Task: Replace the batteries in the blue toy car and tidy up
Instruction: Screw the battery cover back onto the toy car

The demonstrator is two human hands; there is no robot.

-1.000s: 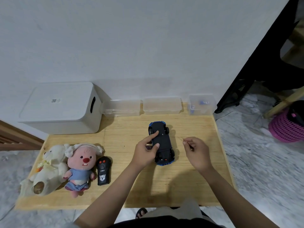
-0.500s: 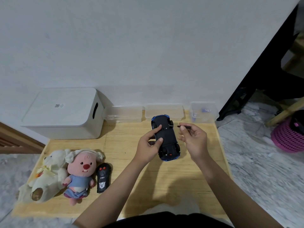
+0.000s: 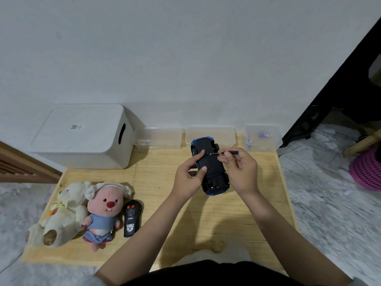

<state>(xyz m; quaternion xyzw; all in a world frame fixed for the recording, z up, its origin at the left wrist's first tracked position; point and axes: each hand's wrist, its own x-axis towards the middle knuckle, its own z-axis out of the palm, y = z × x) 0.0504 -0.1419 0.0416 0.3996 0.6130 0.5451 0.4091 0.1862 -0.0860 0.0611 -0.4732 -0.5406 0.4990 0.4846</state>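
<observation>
- At the fingertips of the right hand: a thin screwdriver is being pinched between thumb and forefinger, its metal tip touching the black underside of the blue toy car
- Left hand is gripping the car's left flank, forefinger and thumb curling onto the underside, the remaining fingers wrapping beneath
- Blue toy car is lying belly-up between both hands, over the wooden tabletop, its far end pointing toward the wall; whether it is resting on the wood or being held just above it cannot be told
- Three clear plastic boxes are standing in a row along the wall: left clear box, middle clear box, right clear box, the last one holding small bluish items
- White storage bin is sitting at the far left corner
- Black remote control is lying near the left front, just beside a pink plush toy
- Cream plush toy is leaning against the pink one
</observation>
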